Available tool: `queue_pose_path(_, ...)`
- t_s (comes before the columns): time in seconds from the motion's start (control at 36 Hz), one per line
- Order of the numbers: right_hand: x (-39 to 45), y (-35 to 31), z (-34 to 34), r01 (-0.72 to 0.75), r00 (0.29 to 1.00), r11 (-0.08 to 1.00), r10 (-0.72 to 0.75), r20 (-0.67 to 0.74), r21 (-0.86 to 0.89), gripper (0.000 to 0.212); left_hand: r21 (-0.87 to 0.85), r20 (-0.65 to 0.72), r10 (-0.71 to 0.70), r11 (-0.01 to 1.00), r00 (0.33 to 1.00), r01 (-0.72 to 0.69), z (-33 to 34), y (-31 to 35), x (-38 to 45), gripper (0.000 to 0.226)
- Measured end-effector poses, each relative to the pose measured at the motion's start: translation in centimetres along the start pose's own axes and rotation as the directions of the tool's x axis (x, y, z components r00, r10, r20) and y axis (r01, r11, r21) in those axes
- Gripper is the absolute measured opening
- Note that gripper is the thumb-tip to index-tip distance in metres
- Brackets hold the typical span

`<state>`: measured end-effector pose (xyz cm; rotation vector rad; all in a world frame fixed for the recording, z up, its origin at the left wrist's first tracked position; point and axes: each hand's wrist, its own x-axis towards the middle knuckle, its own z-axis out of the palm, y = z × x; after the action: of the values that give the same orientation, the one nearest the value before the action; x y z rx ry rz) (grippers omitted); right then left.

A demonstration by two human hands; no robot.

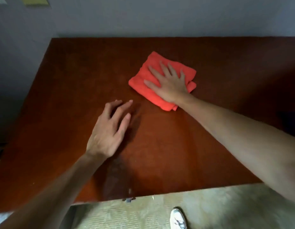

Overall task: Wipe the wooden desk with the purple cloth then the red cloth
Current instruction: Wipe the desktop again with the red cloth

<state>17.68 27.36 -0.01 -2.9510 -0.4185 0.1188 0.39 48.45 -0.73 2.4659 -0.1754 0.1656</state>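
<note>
A folded red cloth (143, 80) lies on the wooden desk (61, 96), a little right of its middle. My right hand (168, 85) presses flat on the cloth with fingers spread. My left hand (108, 129) hovers just over the bare desk to the left and nearer me, fingers loosely apart and holding nothing. No purple cloth is in view.
The desk's back edge meets a grey wall (160, 17). Its left edge drops off beside another wall. Below the near edge are a pale patterned floor (226, 209) and a white shoe (178, 219). A dark smear (117, 176) marks the desk near the front.
</note>
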Motion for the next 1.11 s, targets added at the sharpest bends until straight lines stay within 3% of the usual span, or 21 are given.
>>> queue_pose_path(0.06, -4.4, -1.5, 0.8, 0.034, 0.999, 0.999, -0.034, 0.011, -0.006, 0.075, -0.118, -0.084, -0.022, 0.993, 0.996, 0.012, -0.2, -0.1, 0.1, 0.045)
queue_pose_path(0.14, -12.6, -4.4, 1.8, 0.092, 0.996, 0.995, -0.092, 0.011, -0.029, 0.082, -0.113, -0.151, -0.041, 0.993, 0.988, 0.024, -1.1, -0.6, -1.2, 0.046)
queue_pose_path(0.25, -22.1, -7.6, 3.3, 0.267, 0.962, 0.962, -0.27, -0.032, -0.062, 0.077, 0.051, -0.061, -0.017, 0.998, 0.998, 0.021, -3.6, -1.9, -3.2, 0.044)
queue_pose_path(0.36, -23.9, -7.9, 3.2, 0.45, 0.893, 0.89, -0.45, 0.028, -0.071, 0.077, 0.215, 0.032, 0.049, 0.975, 0.998, -0.055, -6.4, -4.1, -4.0, 0.044)
queue_pose_path(0.5, -17.3, -6.0, 1.0, 0.673, 0.731, 0.74, -0.662, 0.166, -0.012, 0.069, 0.272, 0.055, -0.019, 0.962, 0.998, 0.003, -8.5, -7.1, -2.7, 0.053)
queue_pose_path(0.61, -10.5, -5.4, 0.6, 0.719, 0.688, 0.694, -0.703, 0.179, -0.042, 0.066, 0.319, 0.114, -0.027, 0.948, 0.993, -0.011, -8.8, -9.4, -1.6, 0.057)
queue_pose_path(0.78, 1.5, -4.0, -0.4, 0.655, 0.754, 0.745, -0.633, 0.175, -0.127, 0.071, 0.306, 0.129, -0.016, 0.952, 0.991, -0.025, -8.3, -9.9, -1.7, 0.052)
queue_pose_path(1.11, 18.4, -3.5, -2.1, 0.496, 0.866, 0.864, -0.486, 0.113, -0.082, 0.082, 0.318, 0.161, -0.04, 0.948, 0.986, -0.013, -8.1, -10.0, -1.7, 0.048)
